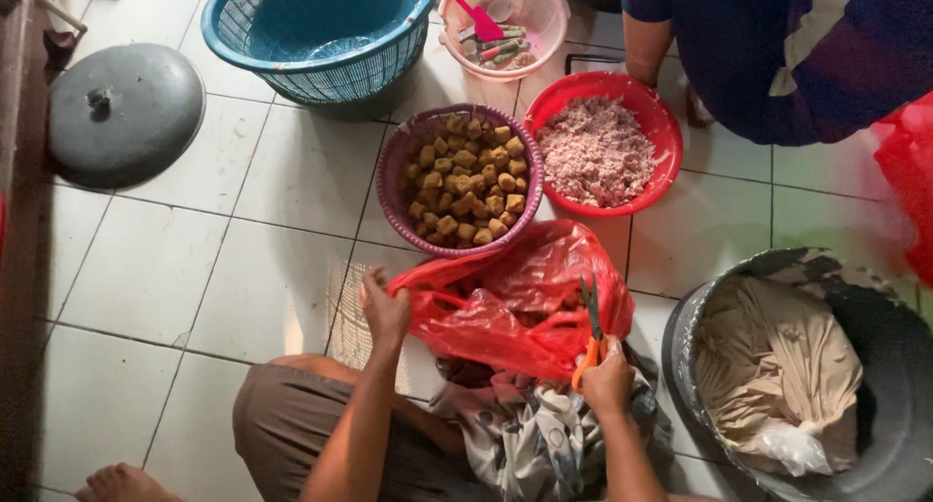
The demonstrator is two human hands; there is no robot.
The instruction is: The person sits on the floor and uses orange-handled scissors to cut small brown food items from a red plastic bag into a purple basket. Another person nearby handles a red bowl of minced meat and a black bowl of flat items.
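Scissors with orange handles [590, 327] sit in your right hand [608, 378], fingers curled shut around the grips and the blades raised against the crumpled red plastic bag [525, 303] in front of your knees. Your left hand [385, 308] is pinched shut on the bag's left edge, pulling the film taut. The blade tips are close to the folds, so a cut driven too deep could go through the film into whatever dark pieces lie inside; how far apart the blades are I cannot tell. If your left grip slips, the film slackens and may bunch between the blades instead of parting cleanly. The patterned grey cloth [530, 434] on your lap lies just under the bag and could catch spills. Just beyond, touching the bag's far side, the purple woven basket of fried tofu cubes [459, 179] and the red round bowl of minced filling [601, 144] could be nudged by a sudden tug
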